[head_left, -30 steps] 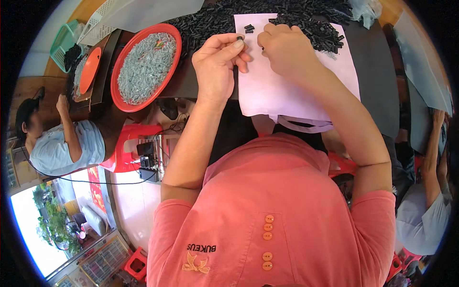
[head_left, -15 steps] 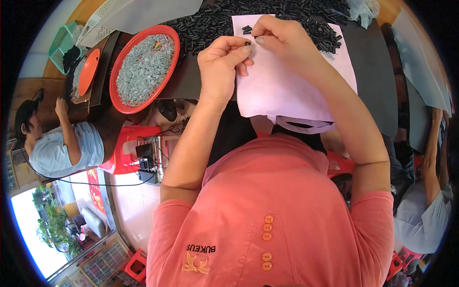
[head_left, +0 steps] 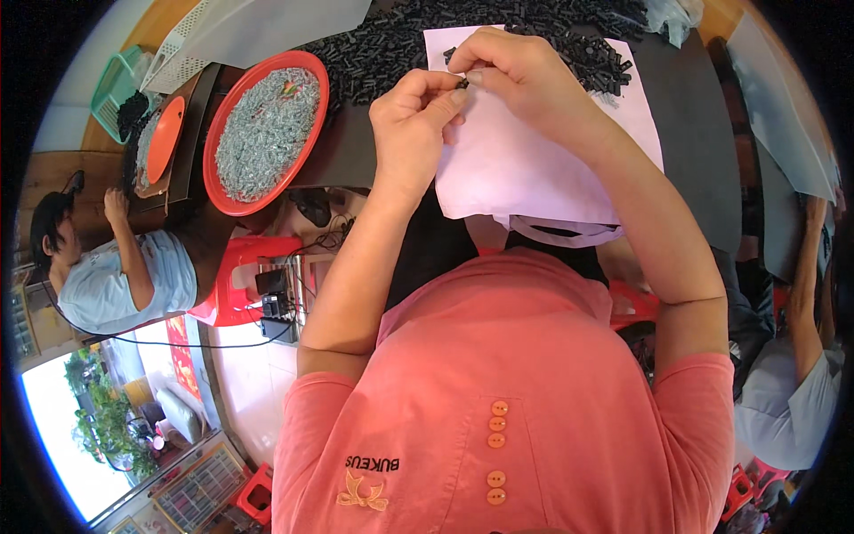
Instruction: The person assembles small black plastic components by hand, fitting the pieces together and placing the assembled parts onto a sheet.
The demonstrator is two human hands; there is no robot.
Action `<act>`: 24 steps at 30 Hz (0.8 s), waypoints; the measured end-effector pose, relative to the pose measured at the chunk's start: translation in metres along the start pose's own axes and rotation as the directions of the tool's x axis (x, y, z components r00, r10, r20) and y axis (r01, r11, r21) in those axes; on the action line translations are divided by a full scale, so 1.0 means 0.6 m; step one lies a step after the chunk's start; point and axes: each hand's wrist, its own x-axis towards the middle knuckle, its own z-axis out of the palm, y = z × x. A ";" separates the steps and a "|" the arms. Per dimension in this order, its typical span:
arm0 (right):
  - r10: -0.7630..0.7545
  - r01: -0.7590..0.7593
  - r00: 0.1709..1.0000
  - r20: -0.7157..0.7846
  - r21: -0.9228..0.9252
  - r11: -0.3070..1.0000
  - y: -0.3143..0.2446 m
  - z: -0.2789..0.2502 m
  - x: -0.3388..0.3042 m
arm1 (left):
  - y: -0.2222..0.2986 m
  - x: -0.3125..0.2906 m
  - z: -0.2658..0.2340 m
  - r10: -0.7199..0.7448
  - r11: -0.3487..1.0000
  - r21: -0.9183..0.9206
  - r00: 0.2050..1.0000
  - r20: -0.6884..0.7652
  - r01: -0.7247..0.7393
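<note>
My left hand [head_left: 412,125] pinches a small black cylindrical piece [head_left: 462,84] between thumb and forefinger. Right beside it, the fingertips of my right hand [head_left: 527,78] are pressed together at the piece. Whatever lies between those right fingers is too small to make out. Both hands are over a pale pink cloth bag [head_left: 534,169] spread on the table edge, its handle loop hanging toward my lap. Small black pieces [head_left: 608,67] lie on the bag's far right part, with a few pale bits next to them.
Many black pieces [head_left: 382,49] cover the far table. To the left, a red round tray [head_left: 212,165] holds small clear pieces [head_left: 267,133]. Beyond it are an orange dish [head_left: 165,142] and a green basket [head_left: 105,98]. Co-workers sit left [head_left: 133,276] and right [head_left: 787,405].
My right hand has moved slightly left and down, so its fingertips now meet the black piece in my left hand. The view has shifted a little.
</note>
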 end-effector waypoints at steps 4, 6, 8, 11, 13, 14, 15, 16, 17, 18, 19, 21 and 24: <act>-0.034 0.034 0.999 -0.011 -0.018 0.999 -0.007 -0.002 0.000 | 0.003 0.002 0.001 0.019 0.999 0.044 1.000 0.010 -0.020; -0.021 0.020 1.000 -0.009 -0.033 0.999 -0.011 -0.004 0.002 | 0.002 0.004 0.001 0.027 0.998 0.060 1.000 0.012 -0.028; -0.003 0.003 1.000 -0.022 -0.009 1.000 -0.013 0.000 0.004 | -0.003 0.008 0.001 0.062 0.994 0.092 0.998 0.017 -0.063; 0.005 -0.005 1.000 -0.029 0.002 1.000 -0.010 0.002 0.004 | -0.007 0.008 0.000 0.083 0.989 0.119 0.996 0.016 -0.085; -0.004 0.004 1.000 -0.022 -0.008 1.000 -0.010 0.005 0.002 | -0.015 0.009 -0.006 0.127 0.975 0.181 0.992 0.018 -0.128; -0.021 0.021 1.000 -0.003 -0.003 1.000 -0.012 0.007 0.001 | -0.017 0.010 -0.008 0.174 0.954 0.242 0.984 0.024 -0.175; -0.035 0.035 0.999 0.014 0.002 0.999 -0.014 0.009 -0.001 | -0.016 0.008 -0.006 0.171 0.955 0.240 0.985 0.025 -0.172; -0.032 0.032 0.999 0.015 0.001 0.999 -0.014 0.015 -0.003 | -0.010 0.006 -0.004 0.121 0.982 0.147 0.993 0.004 -0.120; -0.071 0.071 0.997 -0.032 -0.016 0.997 -0.015 0.024 -0.004 | -0.007 0.004 -0.003 0.069 0.996 0.051 0.998 -0.013 -0.069; -0.118 0.116 0.990 -0.077 -0.036 0.993 -0.016 0.029 -0.001 | -0.006 0.003 -0.004 0.073 0.996 0.050 0.997 -0.016 -0.072; -0.123 0.120 0.989 -0.076 -0.037 0.992 -0.018 0.029 -0.001 | -0.004 0.001 -0.005 0.042 0.999 0.003 0.999 -0.029 -0.042; 0.100 -0.096 0.991 -0.092 0.053 0.994 -0.024 0.028 -0.002 | -0.001 0.003 -0.008 0.013 0.999 -0.045 0.999 -0.044 -0.015; 0.072 -0.046 0.986 -0.152 0.168 0.985 -0.015 0.023 0.003 | -0.002 0.010 -0.013 -0.062 0.988 -0.142 0.998 -0.015 0.059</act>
